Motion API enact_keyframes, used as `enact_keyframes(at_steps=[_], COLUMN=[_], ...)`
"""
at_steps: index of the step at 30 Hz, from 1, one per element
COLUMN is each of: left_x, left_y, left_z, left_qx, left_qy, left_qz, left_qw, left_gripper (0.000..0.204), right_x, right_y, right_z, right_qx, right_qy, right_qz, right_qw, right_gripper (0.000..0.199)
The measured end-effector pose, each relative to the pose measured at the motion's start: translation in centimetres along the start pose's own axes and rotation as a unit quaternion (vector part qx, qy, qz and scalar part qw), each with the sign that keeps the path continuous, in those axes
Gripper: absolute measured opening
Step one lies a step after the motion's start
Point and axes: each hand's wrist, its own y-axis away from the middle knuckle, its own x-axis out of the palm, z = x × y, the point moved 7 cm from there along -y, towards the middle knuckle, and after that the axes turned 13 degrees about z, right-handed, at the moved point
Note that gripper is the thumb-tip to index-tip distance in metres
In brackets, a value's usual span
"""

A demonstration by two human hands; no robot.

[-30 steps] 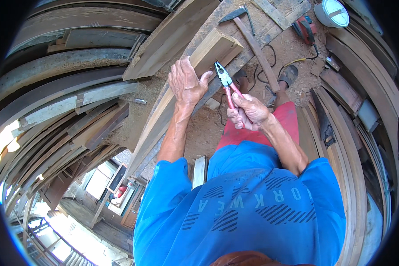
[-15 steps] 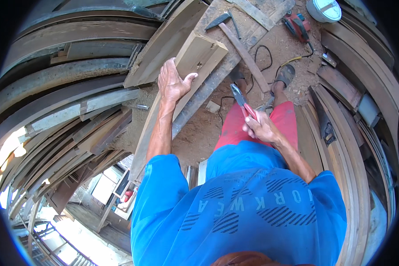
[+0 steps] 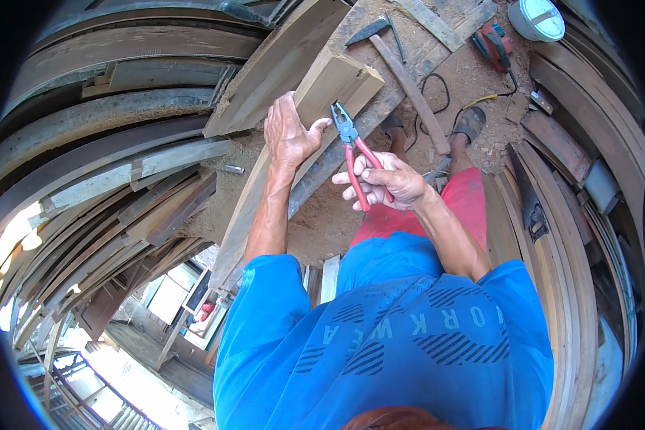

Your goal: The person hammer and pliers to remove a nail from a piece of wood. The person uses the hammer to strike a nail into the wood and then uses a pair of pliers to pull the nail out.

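Note:
A long wooden beam (image 3: 342, 72) lies slanting away from me, its squared far end toward the top of the view. My left hand (image 3: 291, 135) grips it near that end, fingers over the far side and thumb on the near face. In my right hand (image 3: 390, 183) is a pair of pliers (image 3: 347, 132) with red handles, the jaws slightly parted. Their tips are at the beam's side face, by a small dark spot; whether they touch it I cannot tell. A hammer (image 3: 408, 89) with a long wooden handle lies on the bench beyond.
Stacked boards (image 3: 122, 107) fill the left side, and more planks (image 3: 562, 287) stand at the right with a handsaw (image 3: 532, 208). A red power tool (image 3: 493, 44) with a cord and a white bucket (image 3: 537, 20) are at the far right. Dusty ground (image 3: 322, 229) lies below the beam.
My right hand has brought the pliers up and left to the beam, and their handles have spread apart. The left hand still holds the beam. The whole view has shifted slightly.

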Motion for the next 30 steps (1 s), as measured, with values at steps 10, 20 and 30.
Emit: enact_keyframes(at_steps=[10, 20, 30], left_x=[-0.4, -0.4, -0.4], left_y=[0.4, 1.0, 1.4], left_z=[-0.5, -1.1, -1.3], left_qx=[0.007, 0.022, 0.023], left_qy=[0.005, -0.008, -0.007], left_qz=[-0.01, -0.045, -0.041], left_qw=[1.0, 0.999, 0.999], left_gripper=[0.088, 0.084, 0.086], right_x=[-0.3, 0.2, 0.9], right_y=[-0.3, -0.7, 0.0], right_z=[-0.1, -1.2, -0.5], right_qx=[-0.004, 0.047, 0.069], right_qy=[-0.078, -0.068, -0.02], right_qz=[-0.063, -0.077, -0.105], right_qw=[0.995, 0.994, 0.992], right_gripper=[0.024, 0.034, 0.028])
